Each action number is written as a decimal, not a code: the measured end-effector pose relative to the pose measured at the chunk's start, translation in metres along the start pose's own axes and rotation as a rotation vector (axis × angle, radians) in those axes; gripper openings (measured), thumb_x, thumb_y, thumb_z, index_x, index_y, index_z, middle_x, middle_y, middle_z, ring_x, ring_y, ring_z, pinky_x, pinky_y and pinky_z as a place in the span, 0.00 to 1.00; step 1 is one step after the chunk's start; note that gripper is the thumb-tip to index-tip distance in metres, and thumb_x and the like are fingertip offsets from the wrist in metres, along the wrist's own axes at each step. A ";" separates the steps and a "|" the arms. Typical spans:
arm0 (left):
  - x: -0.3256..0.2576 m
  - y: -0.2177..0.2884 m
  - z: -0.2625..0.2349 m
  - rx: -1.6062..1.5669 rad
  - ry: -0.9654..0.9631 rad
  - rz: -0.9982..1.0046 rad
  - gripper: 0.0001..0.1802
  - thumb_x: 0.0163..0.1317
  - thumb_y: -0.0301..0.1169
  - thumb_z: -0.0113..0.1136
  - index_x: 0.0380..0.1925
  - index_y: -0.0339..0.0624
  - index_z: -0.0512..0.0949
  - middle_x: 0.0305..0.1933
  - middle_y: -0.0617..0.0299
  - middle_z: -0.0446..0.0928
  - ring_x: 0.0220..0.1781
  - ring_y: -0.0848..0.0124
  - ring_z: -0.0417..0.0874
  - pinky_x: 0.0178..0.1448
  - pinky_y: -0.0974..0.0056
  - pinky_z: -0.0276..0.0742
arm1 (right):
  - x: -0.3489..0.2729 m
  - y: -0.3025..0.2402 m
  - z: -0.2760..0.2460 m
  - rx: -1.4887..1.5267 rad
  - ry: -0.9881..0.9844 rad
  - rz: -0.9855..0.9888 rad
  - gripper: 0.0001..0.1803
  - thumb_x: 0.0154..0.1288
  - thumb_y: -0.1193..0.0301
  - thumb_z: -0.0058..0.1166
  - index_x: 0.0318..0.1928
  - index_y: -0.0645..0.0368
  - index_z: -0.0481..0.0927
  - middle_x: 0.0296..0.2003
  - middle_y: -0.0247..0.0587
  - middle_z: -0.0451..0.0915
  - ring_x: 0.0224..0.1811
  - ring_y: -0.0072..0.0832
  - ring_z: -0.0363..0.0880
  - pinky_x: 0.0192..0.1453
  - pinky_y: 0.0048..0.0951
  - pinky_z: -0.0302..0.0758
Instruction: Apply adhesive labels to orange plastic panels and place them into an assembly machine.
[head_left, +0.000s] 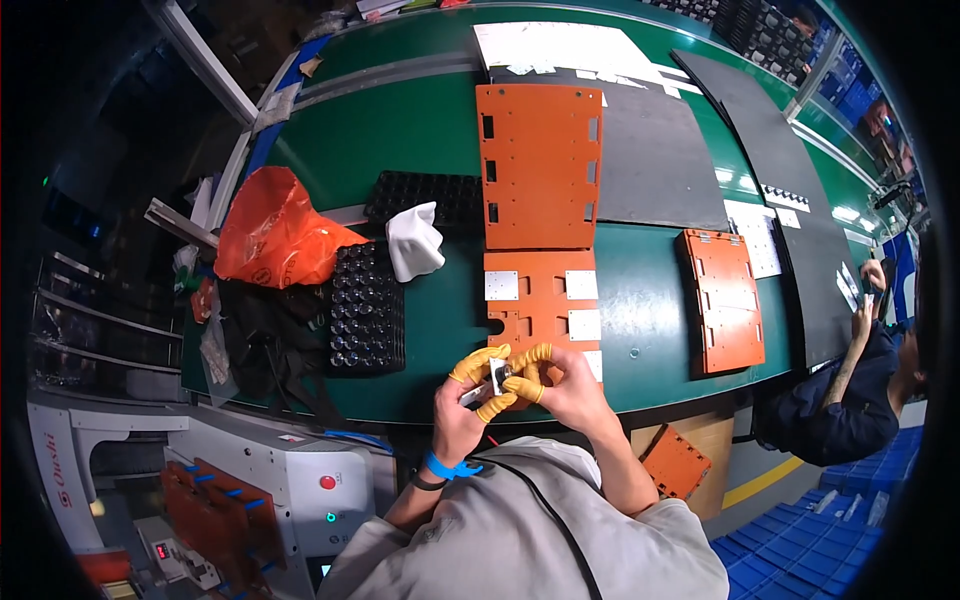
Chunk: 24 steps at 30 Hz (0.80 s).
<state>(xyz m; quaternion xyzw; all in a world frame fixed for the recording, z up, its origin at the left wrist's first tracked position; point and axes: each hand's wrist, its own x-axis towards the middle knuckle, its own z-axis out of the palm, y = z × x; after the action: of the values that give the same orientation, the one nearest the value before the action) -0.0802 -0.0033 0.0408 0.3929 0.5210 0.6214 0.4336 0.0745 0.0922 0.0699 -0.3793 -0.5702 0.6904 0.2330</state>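
In front of my chest, my left hand (460,408) pinches a small silver metal part (497,377) with a dark round piece on its face. My right hand (572,392) is closed at the same part, its thumb and forefinger against the round piece. Yellow finger cots cover fingertips of both hands. Just beyond them lies an orange hinged fixture, its upper panel (541,165) folded back flat. Silver square plates (502,286) sit on its lower panel (542,268), and my hands cover part of the near end.
Left of the fixture are a black tray of round parts (366,310), a white cloth (414,242) and an orange bag (275,230). Another orange fixture (725,300) lies to the right. A co-worker (845,400) works at the far right. A machine (300,490) stands at lower left.
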 end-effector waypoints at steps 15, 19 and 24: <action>-0.005 -0.018 -0.007 -0.416 -0.150 -0.314 0.34 0.64 0.48 0.71 0.59 0.34 0.74 0.40 0.57 0.84 0.32 0.70 0.86 0.31 0.72 0.77 | 0.003 0.020 -0.003 -0.691 0.275 -0.951 0.27 0.43 0.73 0.73 0.50 0.57 0.87 0.30 0.35 0.72 0.31 0.35 0.68 0.37 0.36 0.62; -0.003 -0.007 -0.011 -0.350 -0.189 -0.301 0.33 0.63 0.41 0.74 0.61 0.32 0.76 0.45 0.59 0.85 0.36 0.73 0.86 0.35 0.72 0.79 | 0.001 0.028 -0.005 -0.623 0.387 -0.969 0.24 0.44 0.76 0.69 0.48 0.56 0.88 0.30 0.34 0.77 0.30 0.34 0.69 0.35 0.36 0.62; -0.001 0.004 -0.010 -0.062 -0.116 -0.097 0.25 0.63 0.30 0.73 0.59 0.33 0.80 0.49 0.62 0.87 0.44 0.78 0.85 0.44 0.71 0.82 | -0.001 0.037 -0.006 -0.622 0.328 -0.962 0.22 0.44 0.73 0.72 0.46 0.56 0.89 0.26 0.32 0.72 0.27 0.32 0.67 0.33 0.36 0.60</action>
<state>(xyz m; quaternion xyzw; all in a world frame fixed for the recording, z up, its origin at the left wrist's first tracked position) -0.0899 -0.0075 0.0430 0.3889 0.4941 0.5917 0.5045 0.0838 0.0859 0.0344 -0.2305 -0.8102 0.2401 0.4825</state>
